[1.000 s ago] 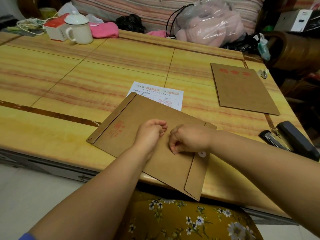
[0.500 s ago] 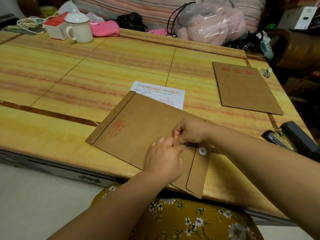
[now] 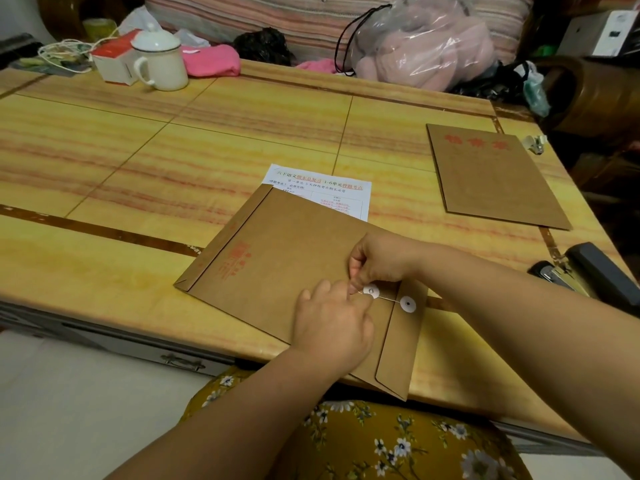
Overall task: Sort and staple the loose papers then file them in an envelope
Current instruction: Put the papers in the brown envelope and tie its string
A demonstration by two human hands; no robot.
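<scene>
A brown string-tie envelope lies slantwise at the table's near edge, flap folded shut toward me. A thin string runs between its two white buttons. My left hand rests on the envelope with fingers curled at the string by the left button. My right hand pinches the string just above that button. A printed white sheet sticks out from under the envelope's far side. A black stapler lies at the right edge.
A second brown envelope lies at the far right, a small clip beside it. A white lidded mug, a red-white box, pink cloth and a plastic bag line the yellow table's back edge.
My left hand slid from the envelope's middle down to the button. The right hand shifted slightly, and both white buttons with the string between them now show.
</scene>
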